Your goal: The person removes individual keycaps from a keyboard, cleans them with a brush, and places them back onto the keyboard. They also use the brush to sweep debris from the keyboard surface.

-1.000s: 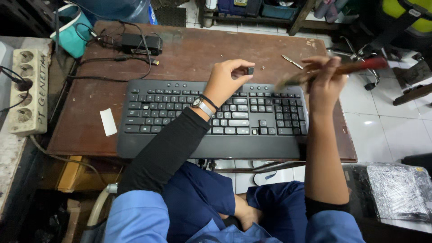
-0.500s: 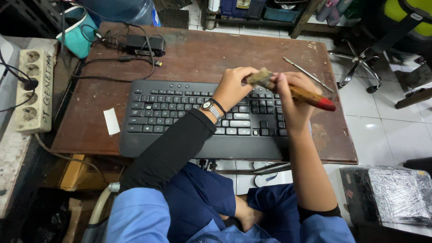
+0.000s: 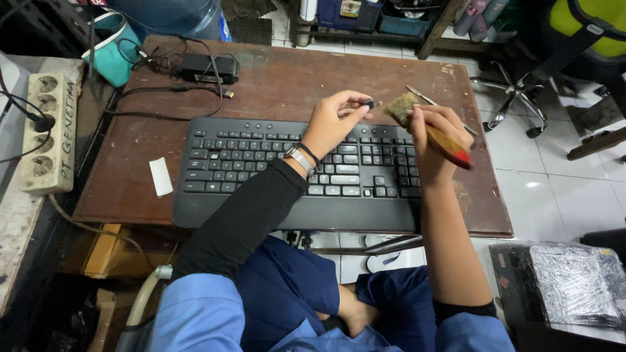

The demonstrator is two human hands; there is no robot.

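Note:
A black keyboard (image 3: 261, 169) lies on a small brown wooden table (image 3: 293, 78). My left hand (image 3: 336, 120) hovers over the keyboard's upper right part and pinches a small dark keycap (image 3: 369, 103) between thumb and finger. My right hand (image 3: 433, 140) grips a paintbrush (image 3: 427, 127) with a wooden handle and red end. Its pale bristles point toward the keycap, a short gap away. One key slot near the keyboard's lower right looks bare.
A black power adapter (image 3: 208, 65) with cables lies at the table's back left. A white paper slip (image 3: 160, 176) sits left of the keyboard. A thin metal tool (image 3: 424, 96) lies at the right rear. A power strip (image 3: 49, 130) rests on the left ledge.
My right hand brought the brush down from a raised position on the right to beside my left hand. The bristles now sit close to the keycap. The left hand stayed nearly in place.

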